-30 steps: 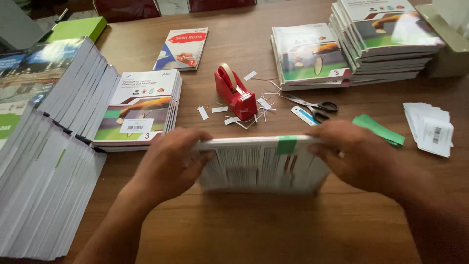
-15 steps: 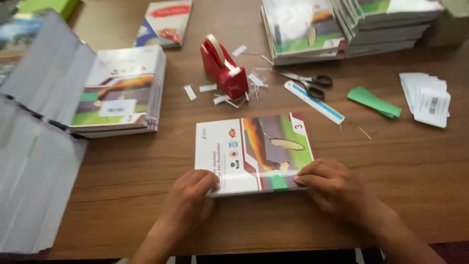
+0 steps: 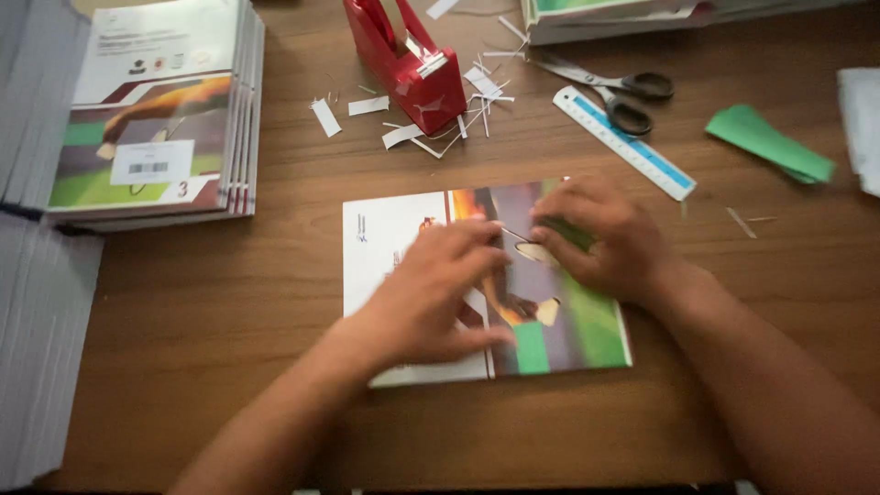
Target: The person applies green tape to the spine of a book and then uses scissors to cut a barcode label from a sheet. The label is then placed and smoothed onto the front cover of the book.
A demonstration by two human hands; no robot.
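You are at a desk in what looks like a school library or book-processing office. The wooden table [image 3: 183, 302] carries stacks of identical textbooks: one pile [image 3: 156, 110] at upper left bears a barcode label on its cover, more piles [image 3: 37, 321] stand along the left edge, and another stack [image 3: 623, 14] lies at the top. Labelling supplies surround you: a red tape dispenser [image 3: 412, 64], scissors [image 3: 614, 92], a ruler [image 3: 623, 142], green paper [image 3: 770, 142] and paper scraps [image 3: 367, 105]. Nothing else of the room shows beyond the tabletop.
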